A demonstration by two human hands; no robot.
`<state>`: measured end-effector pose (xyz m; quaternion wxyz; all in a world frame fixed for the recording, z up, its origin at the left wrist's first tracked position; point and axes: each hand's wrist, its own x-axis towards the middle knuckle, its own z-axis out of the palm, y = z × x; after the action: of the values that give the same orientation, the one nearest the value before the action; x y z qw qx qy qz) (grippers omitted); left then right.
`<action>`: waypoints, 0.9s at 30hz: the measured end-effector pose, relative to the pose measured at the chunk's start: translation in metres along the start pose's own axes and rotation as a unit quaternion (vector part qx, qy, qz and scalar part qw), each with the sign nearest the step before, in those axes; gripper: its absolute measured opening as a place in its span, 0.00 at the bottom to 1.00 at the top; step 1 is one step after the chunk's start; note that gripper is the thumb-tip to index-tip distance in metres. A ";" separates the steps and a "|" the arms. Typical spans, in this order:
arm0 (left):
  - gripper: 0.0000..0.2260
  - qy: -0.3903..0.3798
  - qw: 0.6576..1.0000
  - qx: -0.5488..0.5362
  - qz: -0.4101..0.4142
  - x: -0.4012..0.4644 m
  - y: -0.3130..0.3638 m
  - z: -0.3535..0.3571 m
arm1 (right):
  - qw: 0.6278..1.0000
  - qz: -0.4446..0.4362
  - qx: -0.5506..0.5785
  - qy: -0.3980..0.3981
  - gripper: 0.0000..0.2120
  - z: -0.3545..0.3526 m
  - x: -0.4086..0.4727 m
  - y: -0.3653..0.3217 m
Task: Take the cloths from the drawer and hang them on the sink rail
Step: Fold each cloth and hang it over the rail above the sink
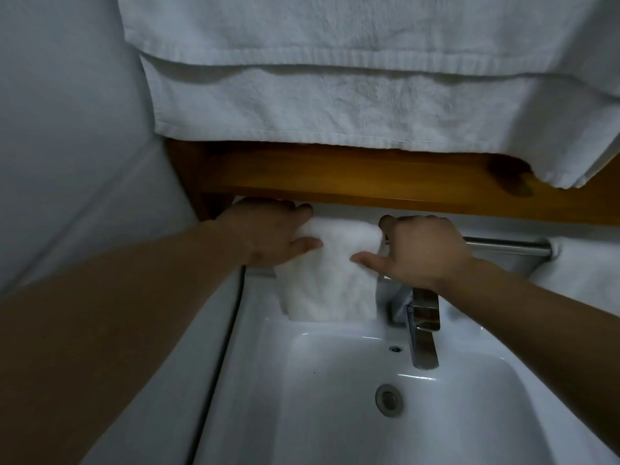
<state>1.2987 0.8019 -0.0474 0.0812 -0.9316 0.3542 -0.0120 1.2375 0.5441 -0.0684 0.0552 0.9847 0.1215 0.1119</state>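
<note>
Currently, 1 cloth (330,273) is on the sink rail (506,245), folded over it and hanging down to the back rim of the sink (335,397).

Item 1, cloth: white, draped over the left stretch of the rail, its lower edge touching the sink's back ledge just left of the tap (423,325). It is held at both upper corners, which I judge is to square it and spread the fold evenly along the bar.

Item 2, left hand (268,234): on the cloth's upper left corner, fingers reaching over the top behind the fold and thumb lying on the front face, so it pinches the cloth.

Item 3, right hand (422,251): on the upper right corner, fingers curled over the rail and the cloth's edge, thumb pressed against the front. It grips cloth and bar together.

Item 4, rail: bare steel shows to the right of the right hand, running to its end mount. That free length looks like room for further cloths.

Item 5, edges: a wooden shelf (369,176) sits close above the rail, leaving a narrow gap for fingers. 2 layers of large towel (335,95) hang over the shelf's front. Another white cloth (587,273) lies at the right end. The drawer is not in view.
</note>
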 end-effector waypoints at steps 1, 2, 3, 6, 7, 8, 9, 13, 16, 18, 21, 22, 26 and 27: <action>0.34 -0.015 1.000 0.000 0.000 0.001 -0.003 -0.002 | 1.000 -0.003 -0.002 0.011 0.36 0.001 -0.002 0.000; 0.36 -0.024 1.000 -0.002 -0.001 0.002 -0.007 -0.003 | 1.000 -0.003 -0.004 0.021 0.35 0.003 -0.002 0.000; 0.37 -0.026 1.000 0.001 0.000 0.002 -0.011 -0.004 | 0.999 0.000 -0.006 0.031 0.35 0.003 -0.003 -0.001; 0.38 0.009 0.999 0.047 0.005 0.003 -0.016 -0.003 | 0.999 0.012 -0.006 0.049 0.37 0.006 -0.004 -0.005; 0.38 0.024 0.999 0.049 0.003 0.003 -0.015 -0.003 | 0.998 0.014 -0.006 0.053 0.37 0.007 -0.004 -0.005; 0.39 0.033 0.999 0.042 -0.003 0.002 -0.011 -0.003 | 0.998 0.015 -0.006 0.057 0.37 0.007 -0.004 -0.006; 0.40 0.045 0.998 0.037 -0.007 0.001 -0.004 -0.005 | 0.998 0.016 -0.006 0.060 0.38 0.008 -0.004 -0.006; 0.31 0.162 0.986 0.034 0.025 -0.003 0.035 -0.006 | 0.999 0.013 0.000 0.050 0.37 0.005 -0.003 -0.005; 0.29 0.167 0.984 -0.060 -0.003 -0.003 0.061 -0.002 | 1.000 -0.001 0.004 0.023 0.32 0.002 -0.003 -0.001; 0.29 0.170 0.984 -0.032 -0.030 -0.002 0.073 0.002 | 1.000 -0.012 0.004 0.006 0.28 0.000 -0.002 0.001; 0.30 0.127 0.988 -0.017 -0.084 0.002 0.074 0.005 | 1.000 -0.019 0.002 -0.010 0.28 0.001 -0.001 0.003; 0.30 0.121 0.988 -0.013 -0.093 0.003 0.072 0.006 | 1.000 -0.019 0.001 -0.008 0.28 0.003 -0.001 0.003; 0.26 0.148 0.987 0.035 -0.059 0.005 0.064 0.015 | 1.000 -0.014 -0.002 0.009 0.34 0.006 -0.002 0.003; 0.25 0.155 0.986 0.037 -0.040 0.006 0.060 0.016 | 1.000 -0.014 0.001 0.013 0.34 0.007 -0.002 0.003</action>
<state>1.2649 0.7561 -0.0728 0.0595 -0.9281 0.3243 -0.1727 1.2376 0.5403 -0.0748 0.0546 0.9815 0.1358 0.1238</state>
